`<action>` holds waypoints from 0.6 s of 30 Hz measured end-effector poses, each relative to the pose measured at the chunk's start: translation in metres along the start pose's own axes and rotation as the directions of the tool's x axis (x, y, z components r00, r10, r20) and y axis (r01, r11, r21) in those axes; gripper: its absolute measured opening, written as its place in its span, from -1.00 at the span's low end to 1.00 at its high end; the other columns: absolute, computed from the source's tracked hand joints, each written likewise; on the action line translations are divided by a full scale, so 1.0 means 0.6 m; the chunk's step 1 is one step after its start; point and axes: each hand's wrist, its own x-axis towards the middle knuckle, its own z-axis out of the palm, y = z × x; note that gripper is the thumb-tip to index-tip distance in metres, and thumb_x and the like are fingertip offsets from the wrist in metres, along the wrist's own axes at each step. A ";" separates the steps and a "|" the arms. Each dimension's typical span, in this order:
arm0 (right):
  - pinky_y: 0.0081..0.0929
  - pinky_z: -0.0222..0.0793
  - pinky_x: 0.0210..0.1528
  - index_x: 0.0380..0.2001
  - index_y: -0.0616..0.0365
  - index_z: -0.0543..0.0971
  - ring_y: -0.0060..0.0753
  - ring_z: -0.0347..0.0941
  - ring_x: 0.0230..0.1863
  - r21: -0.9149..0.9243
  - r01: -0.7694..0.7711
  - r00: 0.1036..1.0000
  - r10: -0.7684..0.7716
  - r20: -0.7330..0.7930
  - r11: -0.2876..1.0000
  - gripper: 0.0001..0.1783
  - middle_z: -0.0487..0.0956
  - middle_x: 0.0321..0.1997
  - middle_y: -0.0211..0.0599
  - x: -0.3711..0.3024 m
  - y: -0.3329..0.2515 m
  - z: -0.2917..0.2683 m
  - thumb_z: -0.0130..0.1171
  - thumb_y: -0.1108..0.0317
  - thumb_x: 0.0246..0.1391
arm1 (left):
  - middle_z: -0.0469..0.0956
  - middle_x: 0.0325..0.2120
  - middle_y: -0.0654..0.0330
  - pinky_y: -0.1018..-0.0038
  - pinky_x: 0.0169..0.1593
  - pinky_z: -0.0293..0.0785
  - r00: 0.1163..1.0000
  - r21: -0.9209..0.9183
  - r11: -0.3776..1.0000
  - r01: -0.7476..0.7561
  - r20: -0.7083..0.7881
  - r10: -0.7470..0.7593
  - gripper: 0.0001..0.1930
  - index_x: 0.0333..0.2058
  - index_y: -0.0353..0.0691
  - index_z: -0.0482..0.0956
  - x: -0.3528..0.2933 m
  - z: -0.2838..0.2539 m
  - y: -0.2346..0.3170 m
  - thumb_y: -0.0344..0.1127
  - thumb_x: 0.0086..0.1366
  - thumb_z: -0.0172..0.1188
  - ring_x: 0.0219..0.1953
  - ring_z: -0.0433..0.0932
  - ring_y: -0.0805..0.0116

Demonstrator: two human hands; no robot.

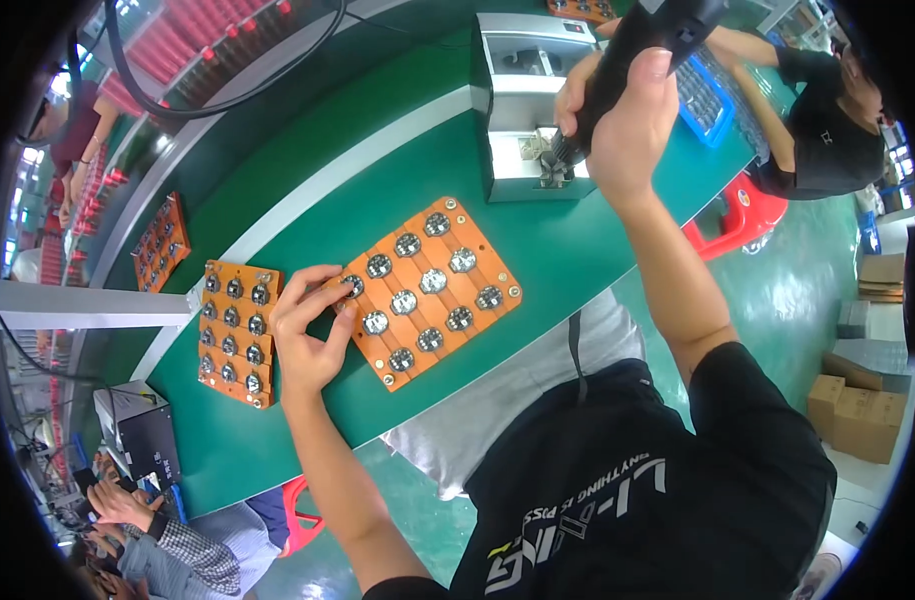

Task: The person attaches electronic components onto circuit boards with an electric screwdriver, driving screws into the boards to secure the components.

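My right hand [627, 135] is closed around a black electric screwdriver [637, 70]. The screwdriver's lower end points into the front opening of a grey box-shaped machine [532, 188], beside a small metal mechanism [553, 168]. An orange fixture board [417, 283] lies on the green table, carrying rows of small round circuit boards [433, 281]. At its left corner rests my left hand [309, 330], fingertips touching the corner by a round circuit board [353, 287]. The fingers are bent but apart, with a gap between index finger and thumb.
A second loaded orange board [239, 330] lies left of my left hand, with another [161, 245] behind the curved rail [287, 185]. A black box [142, 435] stands at the table's left end. A blue tray [705, 105] and a co-worker [817, 120] are at the right.
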 end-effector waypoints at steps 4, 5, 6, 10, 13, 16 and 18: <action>-0.48 0.25 -0.59 0.00 0.20 0.31 -0.44 0.31 -0.70 -0.024 -0.076 0.996 0.077 0.048 0.997 -0.34 0.38 -0.64 -0.25 -0.004 -0.001 0.002 -0.26 -0.28 0.42 | 0.64 -0.11 -0.01 0.32 0.05 0.58 0.995 0.040 0.994 -0.098 -0.023 0.099 -0.78 -0.27 -0.39 0.72 -0.003 -0.005 -0.006 -0.57 0.05 0.28 -0.08 0.65 0.13; -0.49 0.24 -0.58 0.00 0.18 0.31 -0.45 0.31 -0.70 -0.025 -0.136 0.988 0.138 0.068 0.990 -0.36 0.38 -0.64 -0.25 -0.005 -0.004 0.006 -0.26 -0.27 0.42 | 0.64 -0.12 0.00 0.33 0.01 0.59 0.992 0.049 0.991 -0.121 -0.029 0.122 -0.80 -0.28 -0.41 0.71 -0.004 -0.008 -0.009 -0.58 0.07 0.29 -0.10 0.66 0.12; -0.48 0.22 -0.57 0.00 0.14 0.31 -0.46 0.28 -0.70 -0.021 -0.216 0.972 0.217 0.090 0.976 -0.40 0.36 -0.64 -0.28 -0.010 -0.006 0.008 -0.26 -0.24 0.43 | 0.64 -0.12 0.00 0.33 0.01 0.59 0.993 0.053 0.993 -0.107 -0.036 0.109 -0.80 -0.28 -0.41 0.71 -0.005 -0.008 -0.011 -0.58 0.07 0.29 -0.10 0.66 0.12; -0.45 0.21 -0.56 0.03 0.10 0.30 -0.45 0.24 -0.70 0.080 -0.318 0.940 0.304 0.154 0.945 -0.33 0.34 -0.65 -0.32 -0.048 0.003 0.040 -0.29 -0.35 0.39 | 0.66 -0.15 0.00 0.35 0.03 0.56 0.995 0.079 0.994 -0.079 -0.049 0.083 -0.80 -0.30 -0.39 0.71 0.005 -0.004 -0.008 -0.54 0.03 0.29 -0.14 0.66 0.13; -0.45 0.26 -0.59 0.05 0.07 0.28 -0.44 0.26 -0.73 0.218 -0.291 0.945 0.245 0.217 0.931 -0.23 0.35 -0.66 -0.32 -0.087 0.001 0.125 -0.32 -0.46 0.32 | 0.66 -0.15 0.01 0.34 0.03 0.57 0.996 0.005 0.998 -0.065 -0.053 0.065 -0.81 -0.31 -0.41 0.71 0.000 -0.001 -0.005 -0.53 0.03 0.30 -0.13 0.66 0.13; -0.46 0.29 -0.62 0.05 0.12 0.27 -0.44 0.32 -0.72 0.262 -0.266 0.936 0.184 0.300 0.928 -0.17 0.40 -0.65 -0.29 -0.120 0.002 0.213 -0.31 -0.50 0.29 | 0.64 -0.16 0.01 0.41 -0.19 0.62 0.984 0.036 0.987 -0.155 -0.081 0.158 -0.81 -0.31 -0.43 0.71 -0.008 -0.004 -0.026 -0.57 0.03 0.32 -0.31 0.68 0.20; -0.50 0.34 -0.58 0.06 0.23 0.26 -0.47 0.37 -0.70 0.323 -0.223 0.936 0.109 0.335 0.919 -0.16 0.46 -0.63 -0.26 -0.130 0.012 0.248 -0.21 -0.45 0.30 | 0.64 -0.17 0.01 0.40 -0.19 0.62 0.989 0.011 0.993 -0.119 -0.083 0.120 -0.81 -0.32 -0.42 0.71 -0.007 0.000 -0.020 -0.56 0.02 0.32 -0.31 0.68 0.21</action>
